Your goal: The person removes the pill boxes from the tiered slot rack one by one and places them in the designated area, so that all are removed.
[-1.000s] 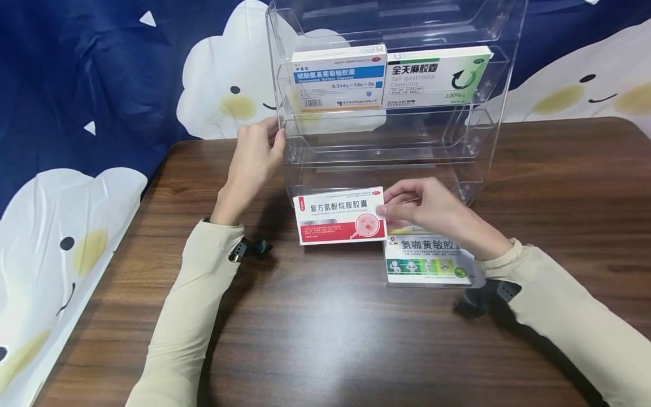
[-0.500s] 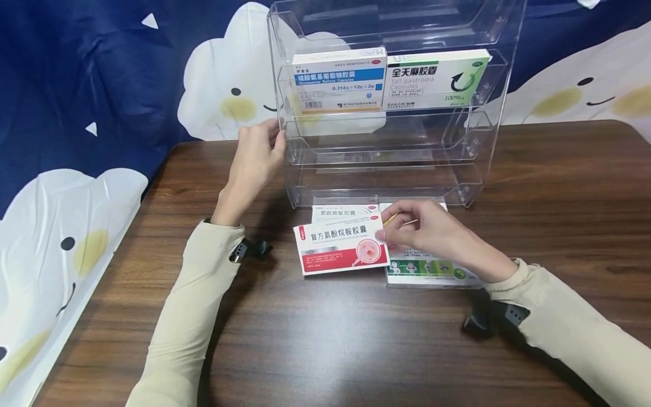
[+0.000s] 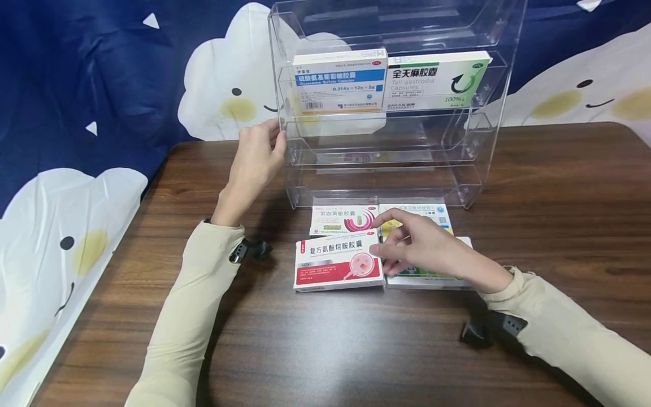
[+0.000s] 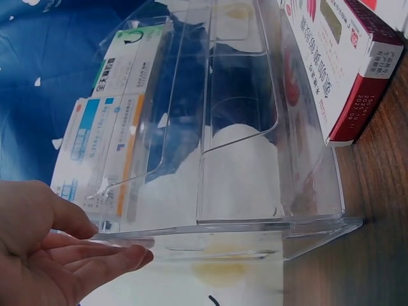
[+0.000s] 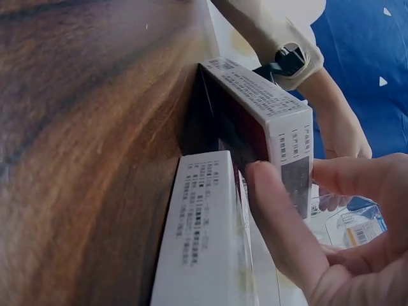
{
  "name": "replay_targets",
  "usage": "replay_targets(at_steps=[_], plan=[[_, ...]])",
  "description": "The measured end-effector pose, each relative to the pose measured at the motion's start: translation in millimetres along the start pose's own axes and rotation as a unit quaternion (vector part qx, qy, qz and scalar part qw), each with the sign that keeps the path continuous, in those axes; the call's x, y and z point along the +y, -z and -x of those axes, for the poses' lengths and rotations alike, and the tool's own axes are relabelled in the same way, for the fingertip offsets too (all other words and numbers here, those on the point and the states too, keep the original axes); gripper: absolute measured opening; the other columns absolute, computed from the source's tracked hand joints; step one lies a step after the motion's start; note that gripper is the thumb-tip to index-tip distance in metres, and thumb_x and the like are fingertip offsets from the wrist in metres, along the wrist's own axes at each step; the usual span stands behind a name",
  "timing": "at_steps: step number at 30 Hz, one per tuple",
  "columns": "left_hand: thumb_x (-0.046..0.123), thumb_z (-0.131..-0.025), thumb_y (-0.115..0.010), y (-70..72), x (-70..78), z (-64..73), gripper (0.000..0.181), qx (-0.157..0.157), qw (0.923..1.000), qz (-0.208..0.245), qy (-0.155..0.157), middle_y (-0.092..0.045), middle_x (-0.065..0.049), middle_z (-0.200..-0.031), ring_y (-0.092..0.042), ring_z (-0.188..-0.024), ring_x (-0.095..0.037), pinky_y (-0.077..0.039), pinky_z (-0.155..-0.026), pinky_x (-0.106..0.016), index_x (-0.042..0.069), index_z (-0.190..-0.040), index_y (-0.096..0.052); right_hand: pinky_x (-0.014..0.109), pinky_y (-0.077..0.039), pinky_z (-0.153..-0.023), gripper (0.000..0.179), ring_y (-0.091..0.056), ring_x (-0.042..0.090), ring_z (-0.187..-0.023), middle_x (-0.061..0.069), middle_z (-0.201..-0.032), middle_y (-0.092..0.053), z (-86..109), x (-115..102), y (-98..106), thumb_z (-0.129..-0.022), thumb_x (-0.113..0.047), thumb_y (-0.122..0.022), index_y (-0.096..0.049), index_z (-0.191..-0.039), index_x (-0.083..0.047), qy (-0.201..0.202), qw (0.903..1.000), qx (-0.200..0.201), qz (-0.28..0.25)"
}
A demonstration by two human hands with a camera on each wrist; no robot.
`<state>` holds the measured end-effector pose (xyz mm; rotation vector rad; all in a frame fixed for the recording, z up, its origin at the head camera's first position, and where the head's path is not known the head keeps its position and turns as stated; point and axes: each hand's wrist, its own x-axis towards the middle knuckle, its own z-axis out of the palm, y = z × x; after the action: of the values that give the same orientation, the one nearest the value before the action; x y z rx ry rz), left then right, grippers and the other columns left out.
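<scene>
My left hand [image 3: 256,161] pinches the left side panel of the clear acrylic display rack [image 3: 376,155]; in the left wrist view its thumb and fingers lie on either side of the panel edge. By its right end, my right hand [image 3: 424,243] pinches a red-and-white medicine box [image 3: 325,271], printed side up, low over the table in front of the rack. The right wrist view has thumb and finger across the box end [image 5: 296,140], the box slightly tilted. Right beside it is a green-and-white medicine box [image 3: 432,281], partly hidden under the right hand.
Behind the held box lie a pink-ringed white medicine box [image 3: 341,217] and a yellow-and-white one [image 3: 439,213]. A blue-and-white box [image 3: 341,85] and a green-arrow box [image 3: 437,82] stand on an upper rack tier. A cloud-print curtain [image 3: 117,73] hangs behind the wooden table [image 3: 305,350].
My right hand has brought the red-and-white box down and toward me, from before the rack's base to just above the table, uncovering the boxes behind. The left hand stays on the rack.
</scene>
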<state>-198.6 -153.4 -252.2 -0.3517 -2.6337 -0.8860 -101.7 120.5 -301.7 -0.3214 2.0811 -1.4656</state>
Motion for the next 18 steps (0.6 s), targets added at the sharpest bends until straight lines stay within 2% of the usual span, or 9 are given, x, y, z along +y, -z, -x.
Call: replay_targets(at_steps=[5,7,9,10,11,13,14,16,18], plan=[[0.004,-0.095,-0.047,0.2,-1.0,0.3,0.031,0.002,1.0,0.001,0.0,-0.067,-0.019,-0.111,-0.064,-0.107,-0.025,-0.053,-0.091,-0.032,-0.005,-0.119,-0.065,0.037,-0.06,-0.064,0.052,-0.068,0.025,-0.067,0.015,-0.079,-0.062,1.1,0.5,-0.5,-0.087,-0.011,-0.07,-0.045,-0.13,0.0,0.016,0.9987,0.006,0.049],[0.004,-0.095,-0.047,0.3,-1.6,0.4,0.031,0.002,1.0,0.001,0.0,-0.067,-0.019,-0.111,-0.064,-0.107,-0.025,-0.053,-0.091,-0.032,-0.005,-0.119,-0.065,0.035,-0.059,-0.06,0.05,-0.067,0.023,-0.062,0.012,-0.075,-0.062,2.2,0.3,-0.7,-0.087,-0.012,-0.07,-0.046,-0.129,0.0,0.032,0.996,0.008,0.083],[0.004,-0.095,-0.047,0.6,-2.3,0.6,0.031,0.004,1.0,-0.002,0.0,-0.067,-0.019,-0.111,-0.065,-0.107,-0.025,-0.053,-0.091,-0.032,-0.005,-0.118,-0.065,0.031,-0.057,-0.054,0.045,-0.064,0.019,-0.056,0.007,-0.069,-0.061,3.3,-0.8,-1.8,-0.087,-0.012,-0.07,-0.05,-0.125,0.0,0.055,0.9895,0.015,0.133],[0.004,-0.095,-0.047,0.7,-2.5,0.6,0.031,0.004,1.0,-0.002,-0.001,-0.067,-0.019,-0.111,-0.065,-0.106,-0.025,-0.053,-0.09,-0.032,-0.005,-0.118,-0.065,0.028,-0.054,-0.052,0.041,-0.061,0.016,-0.053,0.003,-0.066,-0.059,3.4,-1.4,-2.5,-0.087,-0.011,-0.07,-0.053,-0.122,-0.001,0.075,0.9826,0.024,0.168],[0.004,-0.095,-0.047,0.7,-2.4,0.6,0.031,0.004,1.0,-0.002,-0.001,-0.066,-0.019,-0.111,-0.065,-0.106,-0.025,-0.053,-0.09,-0.032,-0.005,-0.119,-0.065,0.026,-0.051,-0.05,0.037,-0.057,0.012,-0.051,0.0,-0.063,-0.058,3.7,-2.5,-3.7,-0.086,-0.011,-0.071,-0.056,-0.118,-0.002,0.099,0.973,0.033,0.206],[0.004,-0.095,-0.047,0.3,-2.1,0.3,0.031,0.004,1.0,-0.001,0.0,-0.066,-0.019,-0.111,-0.065,-0.106,-0.025,-0.054,-0.09,-0.032,-0.005,-0.118,-0.065,0.024,-0.047,-0.049,0.03,-0.052,0.008,-0.051,-0.004,-0.062,-0.055,4.0,-5.3,-8.2,-0.084,-0.009,-0.072,-0.062,-0.111,-0.003,0.16,0.9457,0.053,0.278],[0.004,-0.095,-0.047,-0.1,-1.9,0.1,0.031,0.004,1.0,-0.001,-0.001,-0.066,-0.019,-0.111,-0.065,-0.106,-0.025,-0.054,-0.09,-0.032,-0.005,-0.118,-0.065,0.024,-0.046,-0.052,0.028,-0.051,0.007,-0.054,-0.005,-0.064,-0.056,4.0,-6.9,-11.8,-0.083,-0.009,-0.073,-0.064,-0.109,-0.002,0.19,0.9286,0.064,0.312],[0.004,-0.095,-0.047,-0.6,-1.3,-0.2,0.031,0.002,1.0,0.003,-0.001,-0.066,-0.019,-0.111,-0.065,-0.106,-0.025,-0.054,-0.089,-0.032,-0.005,-0.119,-0.064,0.026,-0.051,-0.061,0.027,-0.055,0.009,-0.064,-0.003,-0.074,-0.062,4.5,-10.5,-21.8,-0.081,-0.009,-0.075,-0.067,-0.106,-0.002,0.249,0.8882,0.08,0.378],[0.004,-0.095,-0.047,-0.4,-1.0,-0.4,0.03,0.001,1.0,0.004,-0.001,-0.066,-0.019,-0.112,-0.064,-0.107,-0.024,-0.054,-0.089,-0.031,-0.005,-0.118,-0.065,0.029,-0.055,-0.066,0.027,-0.06,0.012,-0.073,0.001,-0.085,-0.064,5.4,-14.5,-34.8,-0.079,-0.01,-0.076,-0.067,-0.104,-0.002,0.287,0.8553,0.068,0.426]])
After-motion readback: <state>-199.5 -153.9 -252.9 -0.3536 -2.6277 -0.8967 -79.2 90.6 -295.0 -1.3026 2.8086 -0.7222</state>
